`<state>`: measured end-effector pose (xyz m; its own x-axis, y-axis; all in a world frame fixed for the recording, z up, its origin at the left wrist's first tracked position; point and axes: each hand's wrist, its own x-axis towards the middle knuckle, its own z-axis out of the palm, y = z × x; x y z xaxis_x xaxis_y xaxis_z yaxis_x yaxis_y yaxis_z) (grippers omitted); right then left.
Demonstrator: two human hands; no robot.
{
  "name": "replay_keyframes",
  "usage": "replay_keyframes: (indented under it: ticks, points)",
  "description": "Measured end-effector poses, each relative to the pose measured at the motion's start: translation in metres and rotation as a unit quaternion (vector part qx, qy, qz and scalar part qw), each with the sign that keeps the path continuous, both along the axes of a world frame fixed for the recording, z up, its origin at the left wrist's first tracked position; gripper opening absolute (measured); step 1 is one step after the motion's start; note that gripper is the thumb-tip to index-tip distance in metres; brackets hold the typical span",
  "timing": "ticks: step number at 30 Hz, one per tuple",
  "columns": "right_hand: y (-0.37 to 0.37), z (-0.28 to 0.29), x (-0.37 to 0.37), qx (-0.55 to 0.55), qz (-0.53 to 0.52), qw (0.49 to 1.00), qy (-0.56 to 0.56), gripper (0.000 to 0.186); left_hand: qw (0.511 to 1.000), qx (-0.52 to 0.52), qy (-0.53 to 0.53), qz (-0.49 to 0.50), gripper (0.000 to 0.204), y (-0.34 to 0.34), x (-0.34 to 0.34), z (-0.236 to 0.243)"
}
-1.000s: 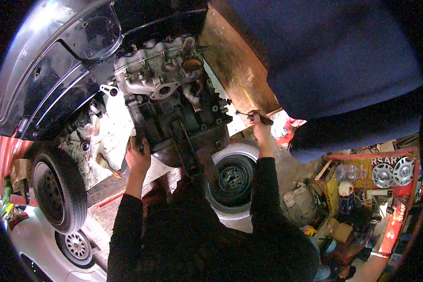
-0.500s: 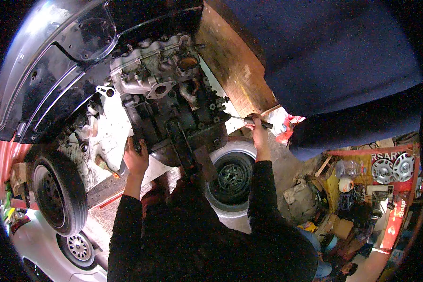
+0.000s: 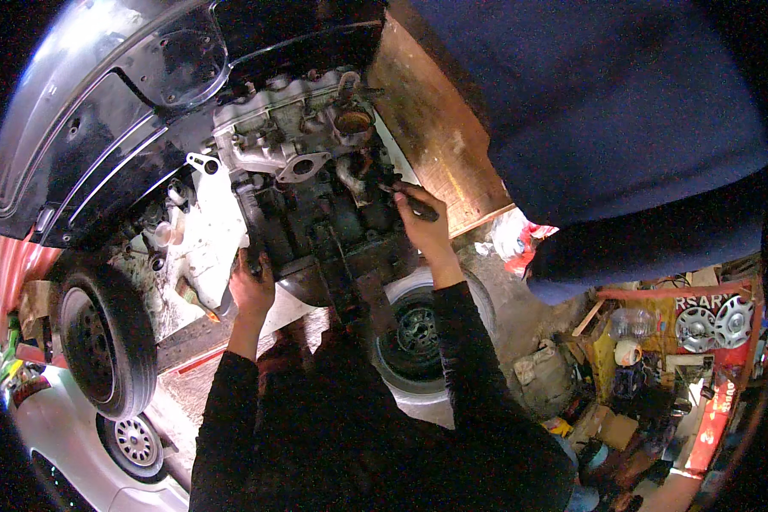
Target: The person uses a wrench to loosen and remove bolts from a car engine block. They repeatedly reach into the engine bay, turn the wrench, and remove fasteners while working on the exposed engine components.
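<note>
A grimy engine with a ribbed silver top sits below a black car body panel. My left hand has its fingers curled on the engine's lower left edge, beside a white sheet. My right hand grips a dark-handled tool, like a screwdriver, angled toward the engine's right side near a short metal pipe; its tip is hard to make out against the engine.
A wooden board and dark blue cloth lie to the right. An upright tyre stands at left near a silver car; a wheel lies below the engine. Clutter and hubcaps fill the lower right.
My right hand has moved left and up with the tool, from beside the engine onto its right side. My left hand stays at the engine's edge. The view has shifted slightly.
</note>
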<state>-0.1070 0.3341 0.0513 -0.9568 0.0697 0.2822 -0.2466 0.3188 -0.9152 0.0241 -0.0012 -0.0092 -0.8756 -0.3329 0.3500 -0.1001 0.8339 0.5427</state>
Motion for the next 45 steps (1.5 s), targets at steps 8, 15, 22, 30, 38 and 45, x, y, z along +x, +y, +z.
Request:
replay_keyframes:
  ticks: [8, 15, 22, 30, 38, 45]
  points:
    - [0.021, 0.012, -0.021, -0.026, 0.107, 0.990, -0.089, 0.016, 0.998, 0.033, -0.056, 0.016, 0.036, 0.000, 0.006, 0.005]
    - [0.035, 0.032, -0.026, 0.071, 0.196, 0.960, -0.188, 0.017, 0.998, 0.024, -0.058, 0.014, 0.032, -0.002, 0.003, 0.000]
    - [0.025, 0.053, 0.000, 0.230, 0.135, 0.951, -0.159, 0.016, 0.997, 0.046, -0.064, -0.001, 0.039, 0.001, 0.001, 0.009]
    - [0.048, 0.040, -0.012, 0.213, 0.244, 0.930, -0.173, 0.018, 0.996, 0.042, -0.081, 0.006, 0.040, 0.001, 0.000, 0.012]
    - [0.042, 0.079, -0.012, 0.206, 0.284, 0.899, -0.263, 0.017, 0.991, 0.049, -0.118, 0.036, 0.042, 0.004, 0.004, 0.022]
    - [0.052, 0.034, -0.013, 0.148, 0.238, 0.941, -0.188, 0.016, 0.993, 0.055, -0.102, 0.003, 0.046, 0.005, -0.003, 0.018]
